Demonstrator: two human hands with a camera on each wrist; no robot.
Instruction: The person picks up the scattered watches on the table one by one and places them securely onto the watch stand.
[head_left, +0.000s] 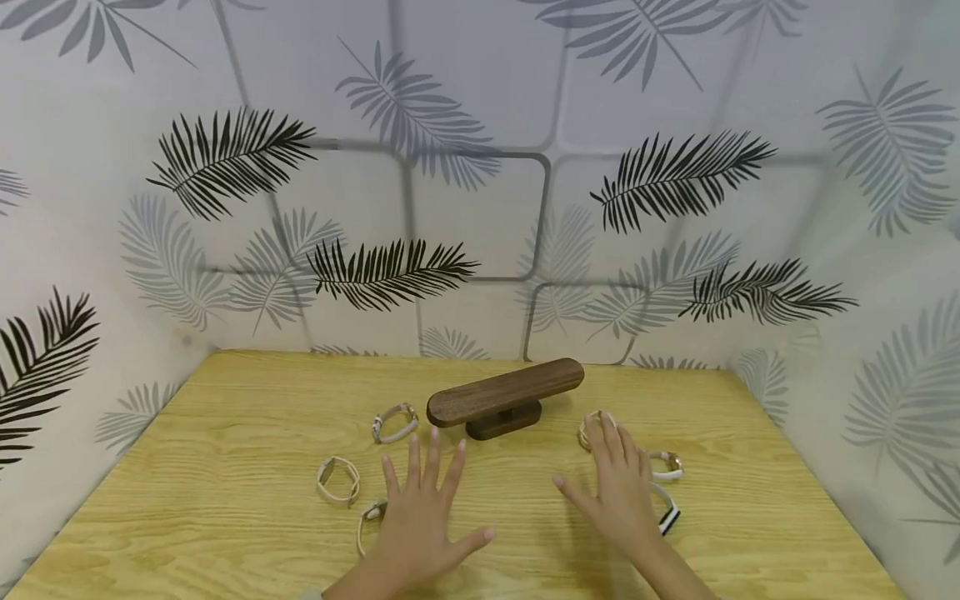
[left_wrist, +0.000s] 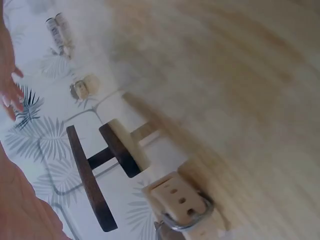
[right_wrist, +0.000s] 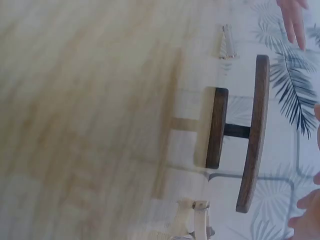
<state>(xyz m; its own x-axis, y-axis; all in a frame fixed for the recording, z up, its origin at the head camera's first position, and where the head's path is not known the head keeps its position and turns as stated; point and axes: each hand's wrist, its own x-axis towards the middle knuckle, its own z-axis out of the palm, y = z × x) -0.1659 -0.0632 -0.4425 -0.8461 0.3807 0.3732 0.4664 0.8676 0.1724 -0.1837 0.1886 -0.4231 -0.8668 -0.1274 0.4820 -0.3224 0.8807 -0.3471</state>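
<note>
My left hand (head_left: 420,517) hovers over the wooden table with fingers spread and straight. Partly hidden behind it lies a watch with a thin pale strap (head_left: 361,533). On the other side my right hand (head_left: 615,492) is held out, thumb apart; its fingertips overlap a beige wristwatch (head_left: 584,435). Beside that hand are a white-strapped watch (head_left: 667,476) and a black-and-white banded one (head_left: 670,520), partly covered. Between and beyond both hands stands a dark wooden stand (head_left: 506,393), a long rounded bar on a short post and base. Neither hand holds anything.
Left of the stand lies a watch with a pale grey strap (head_left: 403,432). Further left is a beige-strapped watch (head_left: 326,472). Close up in the left wrist view shows a beige strap with a buckle (left_wrist: 180,200). A leaf-patterned backdrop (head_left: 480,208) rises behind the table.
</note>
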